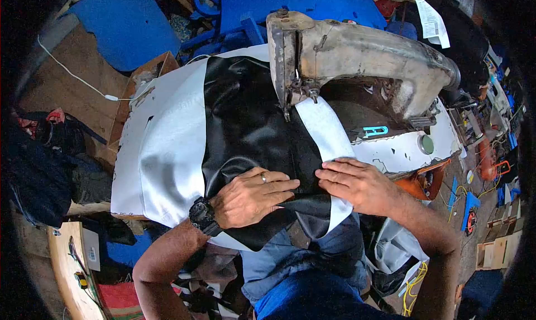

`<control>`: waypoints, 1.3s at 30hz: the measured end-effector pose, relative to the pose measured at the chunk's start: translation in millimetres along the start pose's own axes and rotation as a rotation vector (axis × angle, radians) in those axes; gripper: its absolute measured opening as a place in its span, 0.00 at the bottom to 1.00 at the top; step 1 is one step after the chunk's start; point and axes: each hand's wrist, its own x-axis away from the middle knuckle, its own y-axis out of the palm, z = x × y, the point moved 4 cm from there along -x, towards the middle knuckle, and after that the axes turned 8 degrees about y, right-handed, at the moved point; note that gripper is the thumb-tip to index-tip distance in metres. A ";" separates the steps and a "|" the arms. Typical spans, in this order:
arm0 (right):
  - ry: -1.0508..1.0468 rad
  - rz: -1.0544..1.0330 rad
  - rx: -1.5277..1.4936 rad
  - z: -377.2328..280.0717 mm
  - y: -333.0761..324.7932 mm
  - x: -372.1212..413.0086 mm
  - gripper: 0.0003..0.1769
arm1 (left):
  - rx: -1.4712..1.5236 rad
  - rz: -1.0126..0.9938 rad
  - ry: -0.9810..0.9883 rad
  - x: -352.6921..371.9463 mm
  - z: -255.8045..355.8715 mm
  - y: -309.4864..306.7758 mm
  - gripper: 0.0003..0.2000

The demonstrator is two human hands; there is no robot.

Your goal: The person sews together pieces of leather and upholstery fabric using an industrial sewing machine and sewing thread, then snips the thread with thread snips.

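Black and white sheet material [240, 119] lies over the table and hangs over its front edge toward my lap. Its black middle runs under the needle area of a worn sewing machine [363, 52]. My left hand [254, 197], with a ring and a black watch at the wrist, lies flat on the black part, fingers stretched to the right. On the right side of the sheet rests my right hand [360, 186], its fingers spread and pointing left across the border of black and white. A seam line runs between the hands up to the machine.
A blue clip-like item [375, 131] and a round green-grey disc [426, 144] are on the machine table [391, 155]. Blue chairs [123, 27] stand behind. Dark cloth [44, 163] lies at left, a wooden board [70, 270] at lower left. Tools and cables clutter the right floor.
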 end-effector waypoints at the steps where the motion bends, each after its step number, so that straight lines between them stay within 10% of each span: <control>1: 0.006 -0.005 -0.004 0.9 -0.1 -0.4 0.21 | 0.008 -0.008 0.000 0.0 -1.3 0.2 0.25; 39: 0.077 0.050 -0.039 57.7 13.1 -38.4 0.27 | -0.058 0.072 -0.064 -17.4 -53.3 -8.1 0.27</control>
